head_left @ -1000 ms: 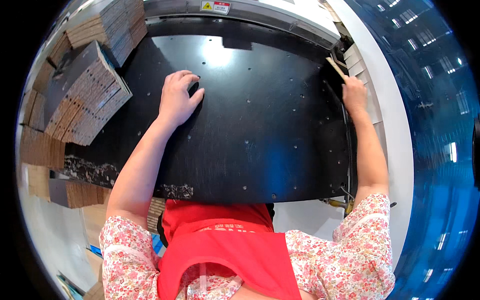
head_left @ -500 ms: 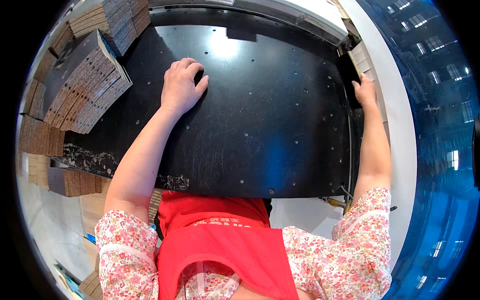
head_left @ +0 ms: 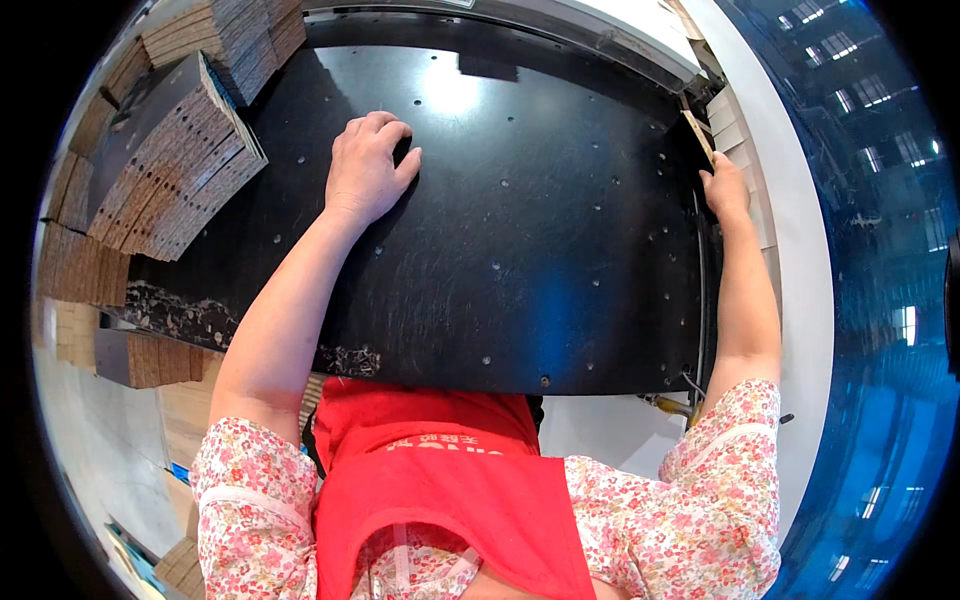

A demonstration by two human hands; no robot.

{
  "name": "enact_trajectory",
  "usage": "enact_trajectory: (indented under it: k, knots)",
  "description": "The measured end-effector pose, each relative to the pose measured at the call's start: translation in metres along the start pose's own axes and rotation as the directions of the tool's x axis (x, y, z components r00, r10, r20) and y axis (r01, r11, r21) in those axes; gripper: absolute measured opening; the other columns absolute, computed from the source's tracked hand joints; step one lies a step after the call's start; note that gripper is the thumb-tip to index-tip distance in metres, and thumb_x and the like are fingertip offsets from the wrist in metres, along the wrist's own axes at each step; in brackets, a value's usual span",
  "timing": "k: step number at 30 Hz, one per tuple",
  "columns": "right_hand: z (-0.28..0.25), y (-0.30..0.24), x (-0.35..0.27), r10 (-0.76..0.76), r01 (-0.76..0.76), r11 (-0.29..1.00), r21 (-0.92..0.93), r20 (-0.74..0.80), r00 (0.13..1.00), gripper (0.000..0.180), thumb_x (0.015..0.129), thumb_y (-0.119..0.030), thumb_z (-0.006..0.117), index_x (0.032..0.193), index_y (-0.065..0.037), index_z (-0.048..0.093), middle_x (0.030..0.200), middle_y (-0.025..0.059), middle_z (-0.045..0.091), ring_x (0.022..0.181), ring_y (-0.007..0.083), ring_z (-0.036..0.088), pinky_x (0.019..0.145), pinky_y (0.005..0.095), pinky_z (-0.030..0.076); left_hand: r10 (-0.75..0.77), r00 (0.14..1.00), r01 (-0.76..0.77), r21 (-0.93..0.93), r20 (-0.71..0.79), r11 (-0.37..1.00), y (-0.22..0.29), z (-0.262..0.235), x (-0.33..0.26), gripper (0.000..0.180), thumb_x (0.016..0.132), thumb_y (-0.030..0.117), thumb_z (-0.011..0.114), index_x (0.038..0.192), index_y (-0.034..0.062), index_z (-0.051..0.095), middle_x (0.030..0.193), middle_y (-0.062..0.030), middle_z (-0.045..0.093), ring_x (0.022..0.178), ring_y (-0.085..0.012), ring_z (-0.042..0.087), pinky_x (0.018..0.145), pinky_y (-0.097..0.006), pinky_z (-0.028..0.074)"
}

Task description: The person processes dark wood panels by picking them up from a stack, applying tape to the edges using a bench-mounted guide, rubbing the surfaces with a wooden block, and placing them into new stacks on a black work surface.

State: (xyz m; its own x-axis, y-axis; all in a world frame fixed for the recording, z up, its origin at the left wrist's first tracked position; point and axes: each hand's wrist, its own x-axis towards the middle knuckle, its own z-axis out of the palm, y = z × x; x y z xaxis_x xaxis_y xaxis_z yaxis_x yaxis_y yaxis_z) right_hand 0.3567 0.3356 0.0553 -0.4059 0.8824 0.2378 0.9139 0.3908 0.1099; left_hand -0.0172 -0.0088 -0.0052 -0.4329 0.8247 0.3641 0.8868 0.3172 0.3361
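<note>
My left hand (head_left: 368, 165) rests on the black tabletop (head_left: 540, 240), left of its middle. Its fingers are loosely bent, the thumb stands apart, and nothing is in it. Beyond the table's right edge, my right hand (head_left: 728, 187) is closed around the near end of a dark, thin board (head_left: 692, 150) with a pale narrow edge. The board stands on edge there, and its lower part is hidden beside the table. Just right of that hand lies a row of pale pieces (head_left: 735, 145).
Stacks of dark-faced chipboard panels (head_left: 175, 165) with drilled edges stand at the left of the table. A smaller panel stack (head_left: 150, 358) lies lower left. A white machine housing (head_left: 640, 35) borders the far right. A white ledge (head_left: 805, 270) and a blue sheet (head_left: 880, 330) run along the right.
My right hand has shifted slightly toward the table, and the board it grips has tilted, so its pale edge shows more. The left hand keeps its place on the tabletop.
</note>
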Motion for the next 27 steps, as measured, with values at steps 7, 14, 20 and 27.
enact_trajectory:
  k: [7, 14, 20, 27]
  knots:
    - [-0.001, -0.019, 0.005, -0.067, -0.056, 0.961, 0.272, 0.42, 0.905, 0.06, 0.086, -0.052, 0.07, 0.1, 0.007, 0.068, 0.099, 0.0262, 0.07, 0.098, 0.0383, 0.067, 0.086, 0.0443, 0.051, -0.004, 1.0, 0.004, 0.015, 0.007, 1.0, 0.0, 0.0, 0.0, 0.029, 0.09, 0.026, 0.067, 0.112, 0.007, 0.066, 0.124, -0.0077, 0.059, 0.121, -0.0266, 0.052, 0.106, -0.042, 0.04]
    - [0.021, -0.011, 0.0, -0.033, 0.0, 0.993, 0.117, 0.276, 0.961, 0.092, 0.073, -0.056, 0.079, 0.13, 0.012, 0.051, 0.132, 0.029, 0.056, 0.123, 0.036, 0.057, 0.104, 0.0384, 0.046, 0.017, 1.0, -0.017, -0.021, -0.024, 1.0, -0.002, 0.002, 0.0, 0.028, 0.089, 0.025, 0.068, 0.111, 0.0078, 0.066, 0.123, -0.0082, 0.06, 0.121, -0.0274, 0.053, 0.106, -0.042, 0.04]
    - [-0.006, -0.033, -0.009, 0.105, -0.097, 0.992, -0.082, 0.099, 0.99, 0.105, 0.069, -0.047, 0.085, 0.149, -0.006, 0.032, 0.141, 0.0227, 0.044, 0.127, 0.0434, 0.05, 0.1, 0.0451, 0.049, 0.008, 1.0, -0.008, 0.01, -0.022, 1.0, -0.002, 0.002, -0.001, 0.028, 0.089, 0.026, 0.068, 0.11, 0.0079, 0.066, 0.123, -0.0084, 0.059, 0.121, -0.027, 0.052, 0.106, -0.043, 0.04]
    - [-0.014, -0.014, 0.014, -0.026, 0.025, 0.999, -0.027, -0.047, 0.999, 0.04, 0.08, -0.029, 0.078, 0.108, -0.008, 0.059, 0.105, 0.019, 0.069, 0.102, 0.0378, 0.065, 0.085, 0.0503, 0.052, 0.015, 1.0, -0.015, 0.021, -0.018, 1.0, 0.0, 0.001, 0.001, 0.027, 0.09, 0.025, 0.068, 0.111, 0.0077, 0.066, 0.123, -0.0085, 0.059, 0.12, -0.0265, 0.053, 0.106, -0.042, 0.04]
